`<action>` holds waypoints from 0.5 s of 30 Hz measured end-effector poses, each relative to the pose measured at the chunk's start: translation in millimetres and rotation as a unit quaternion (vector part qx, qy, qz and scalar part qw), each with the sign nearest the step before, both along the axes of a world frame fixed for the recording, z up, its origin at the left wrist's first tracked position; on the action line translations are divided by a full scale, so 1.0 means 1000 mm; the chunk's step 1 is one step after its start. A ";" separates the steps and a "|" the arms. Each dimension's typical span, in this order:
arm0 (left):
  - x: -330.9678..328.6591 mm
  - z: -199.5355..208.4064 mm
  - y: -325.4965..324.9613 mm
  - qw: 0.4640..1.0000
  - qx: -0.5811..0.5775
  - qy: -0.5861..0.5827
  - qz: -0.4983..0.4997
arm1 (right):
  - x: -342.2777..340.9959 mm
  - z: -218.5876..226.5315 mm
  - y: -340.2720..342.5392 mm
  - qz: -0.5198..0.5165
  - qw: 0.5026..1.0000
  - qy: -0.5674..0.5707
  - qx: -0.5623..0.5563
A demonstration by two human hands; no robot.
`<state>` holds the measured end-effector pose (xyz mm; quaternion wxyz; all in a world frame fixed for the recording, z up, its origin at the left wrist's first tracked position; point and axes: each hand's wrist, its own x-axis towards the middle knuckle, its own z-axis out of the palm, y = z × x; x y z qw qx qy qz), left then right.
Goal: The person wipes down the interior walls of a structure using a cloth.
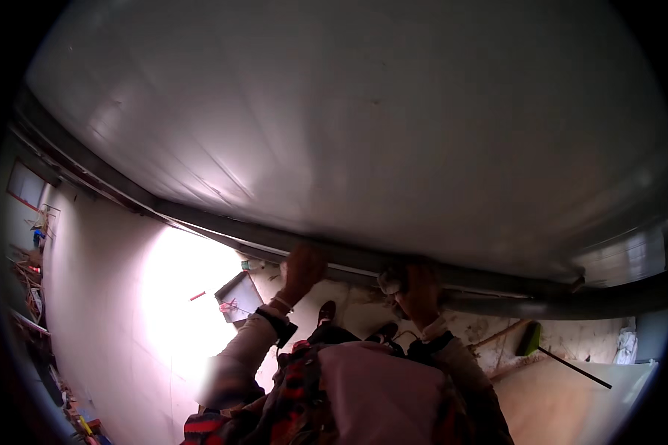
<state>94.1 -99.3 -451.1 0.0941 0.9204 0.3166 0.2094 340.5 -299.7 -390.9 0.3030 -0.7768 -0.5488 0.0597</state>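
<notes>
My left hand [303, 270] is raised against the long dark metal beam [252, 236] under the ceiling. Its fingers look curled, and shadow hides what they hold, if anything. To its right, my right hand [421, 293] is up at the same beam, closed around a rounded, dull grey object [390, 281]. That object touches or nearly touches the beam's lower edge; its exact kind is too dark to tell. Both wrists wear dark bands.
Pale ceiling panels [393, 119] spread above the beam. Far below, a shallow grey tray [237, 298] lies on the brightly lit floor [111, 297]. A green-headed broom [528, 339] with a dark handle is at the lower right. Clutter [31, 289] lines the left side.
</notes>
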 end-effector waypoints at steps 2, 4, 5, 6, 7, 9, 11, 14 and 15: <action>-0.022 0.007 0.017 0.993 -0.034 -0.083 0.071 | -0.007 -0.003 0.005 0.055 0.998 0.000 0.011; -0.027 0.013 0.025 0.987 -0.034 -0.114 0.111 | -0.019 -0.006 0.016 0.114 0.993 -0.001 0.024; -0.020 0.017 0.024 0.989 0.034 -0.080 0.116 | -0.028 -0.008 0.023 0.095 0.995 -0.010 0.001; -0.012 0.022 0.023 0.986 0.101 -0.045 0.122 | -0.035 -0.010 0.031 0.078 0.997 -0.019 -0.021; -0.007 0.027 0.017 0.984 0.104 -0.042 0.136 | -0.041 -0.009 0.038 0.092 0.995 -0.018 -0.018; 0.003 0.037 0.013 0.986 0.003 -0.029 0.167 | -0.051 -0.007 0.057 0.100 0.995 -0.013 -0.028; -0.005 0.011 0.020 0.984 0.012 -0.021 0.177 | -0.061 -0.032 0.067 0.123 0.992 -0.006 -0.016; -0.016 -0.015 0.023 0.987 0.039 0.033 0.151 | -0.069 -0.023 0.078 0.143 0.989 -0.024 -0.037; -0.021 -0.015 0.020 0.986 0.053 0.058 0.144 | -0.072 -0.017 0.081 0.146 0.986 -0.048 -0.063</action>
